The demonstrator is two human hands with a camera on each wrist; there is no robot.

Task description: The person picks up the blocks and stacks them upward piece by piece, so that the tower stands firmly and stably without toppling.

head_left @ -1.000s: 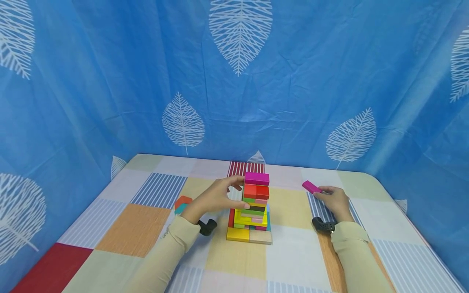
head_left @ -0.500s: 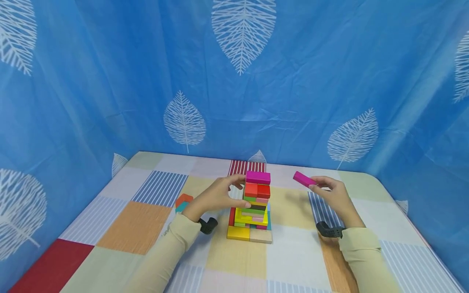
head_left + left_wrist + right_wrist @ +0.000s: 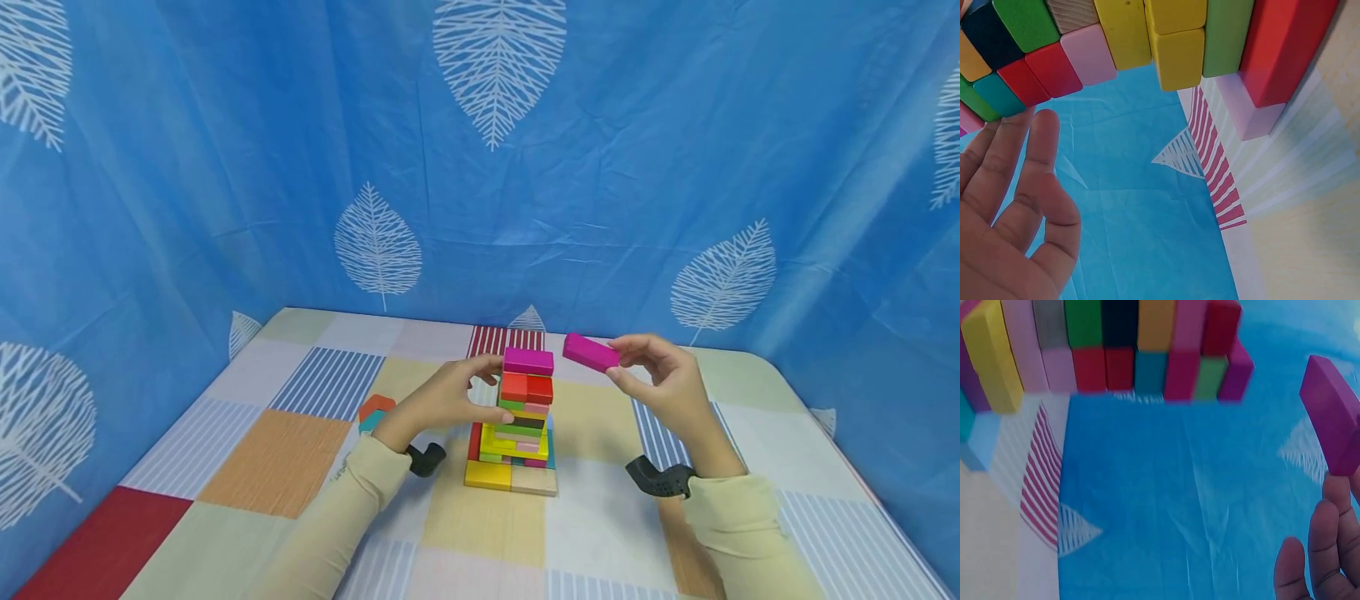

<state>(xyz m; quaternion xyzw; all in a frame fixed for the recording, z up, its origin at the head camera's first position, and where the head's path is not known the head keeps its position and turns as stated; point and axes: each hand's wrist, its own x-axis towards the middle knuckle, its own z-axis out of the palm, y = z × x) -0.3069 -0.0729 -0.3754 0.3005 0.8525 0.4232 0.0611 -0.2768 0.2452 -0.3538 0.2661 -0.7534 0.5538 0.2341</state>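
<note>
A tall tower of coloured wooden blocks [image 3: 513,454] stands mid-table, wider at its base. Across its top lies a magenta block [image 3: 528,361]. My left hand [image 3: 446,400] is at the tower's left side, thumb near the front and fingers toward the back. In the left wrist view its fairly straight fingertips [image 3: 1046,134] come right up to the upper blocks. To the right of the tower top, my right hand [image 3: 666,382] pinches another magenta block [image 3: 589,353] by one end, held in the air. A gap separates this block from the tower in the right wrist view.
Beside the left wrist, an orange-red block [image 3: 377,406] and a teal block [image 3: 370,422] lie on the table, partly hidden by the hand. A patchwork-pattern cloth [image 3: 480,533] covers the table. Behind it hangs a blue curtain [image 3: 577,250] with white leaf prints.
My right hand has lifted the magenta block from low over the right side of the table and brought it up and left toward the tower top. The left hand stays at the tower.
</note>
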